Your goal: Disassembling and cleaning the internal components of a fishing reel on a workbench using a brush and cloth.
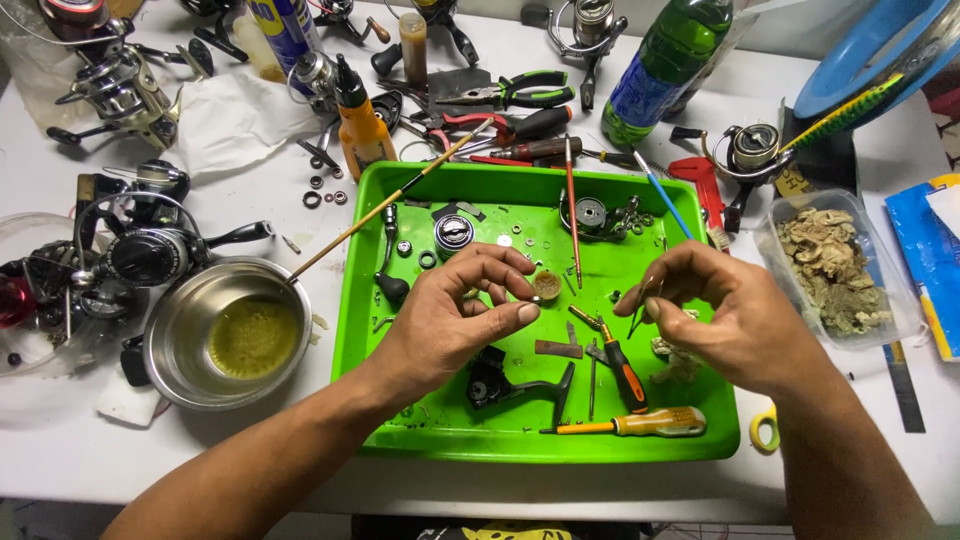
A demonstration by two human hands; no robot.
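My left hand [460, 310] hovers over the green tray [440, 440], pinching a small round brownish part [546, 286] between thumb and fingers. Over the tray's right side, my right hand [715, 310] grips thin metal tweezers [640, 312] whose tips point down. Under the hands lie a black reel body [500, 383], an orange-handled screwdriver [625, 372] and a yellow-handled screwdriver [640, 423]. A reel spool [453, 233], a metal gear assembly [592, 213] and small washers sit at the tray's far side.
A steel bowl [170, 350] of yellowish liquid stands left, a thin brush [380, 208] leaning over it. Fishing reels [140, 250] crowd the left. Pliers [515, 92], an orange oil bottle [362, 125] and a green bottle [665, 60] lie behind. A clear tub [840, 265] of rags sits right.
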